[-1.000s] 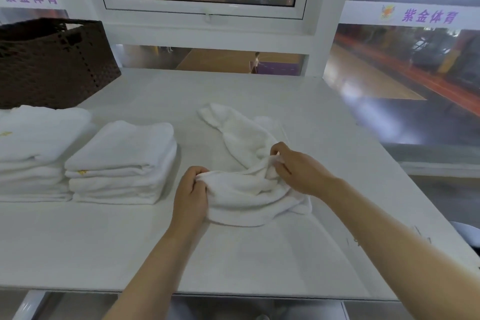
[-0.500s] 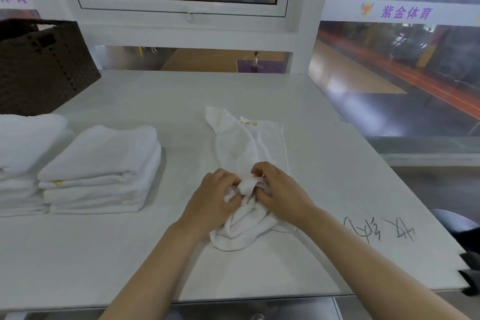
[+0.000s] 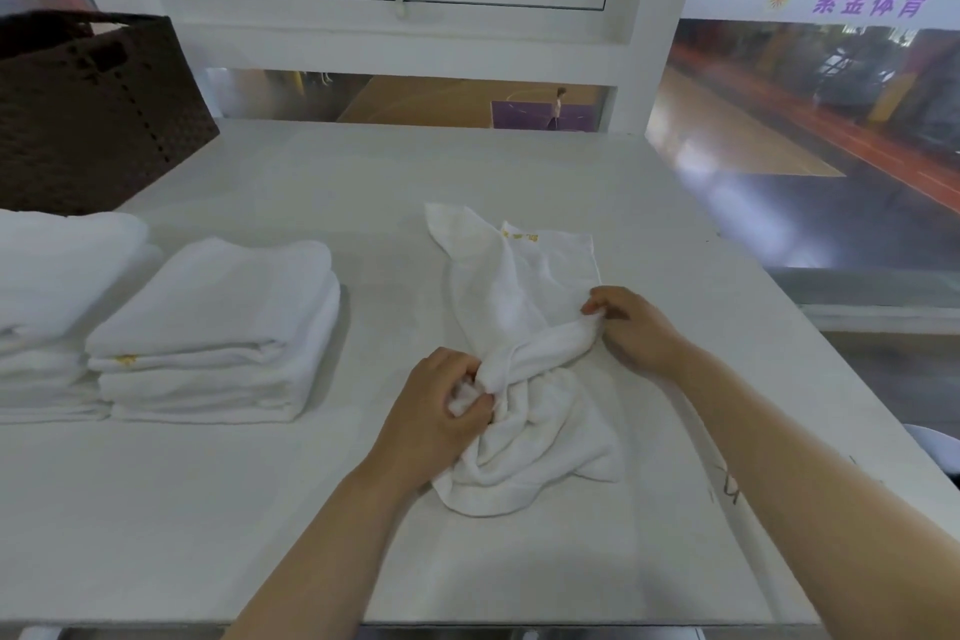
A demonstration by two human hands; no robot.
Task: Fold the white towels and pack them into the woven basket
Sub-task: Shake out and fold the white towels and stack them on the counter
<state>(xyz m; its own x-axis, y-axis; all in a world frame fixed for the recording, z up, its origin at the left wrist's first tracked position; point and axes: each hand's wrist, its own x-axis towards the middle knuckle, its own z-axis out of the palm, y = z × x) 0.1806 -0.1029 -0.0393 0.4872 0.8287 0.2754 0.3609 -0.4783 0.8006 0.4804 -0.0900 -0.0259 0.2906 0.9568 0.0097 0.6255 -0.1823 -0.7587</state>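
A crumpled white towel (image 3: 514,307) lies in the middle of the white table (image 3: 208,509), its far end spread flat with a yellow mark on it. My left hand (image 3: 436,411) grips a bunched edge of the towel near its lower part. My right hand (image 3: 631,327) pinches another part of that edge a little further right and further away. Between the two hands the towel is drawn into a thick roll. The dark brown woven basket (image 3: 88,114) stands at the table's far left corner.
A stack of folded white towels (image 3: 218,333) sits left of the loose towel, and a second stack (image 3: 47,296) lies at the left edge in front of the basket. A window frame runs behind the table. The table's right edge drops off beside my right arm.
My hands were close together on the bunched towel half a second ago. They have pulled apart, the right hand going right and away, stretching the edge between them.
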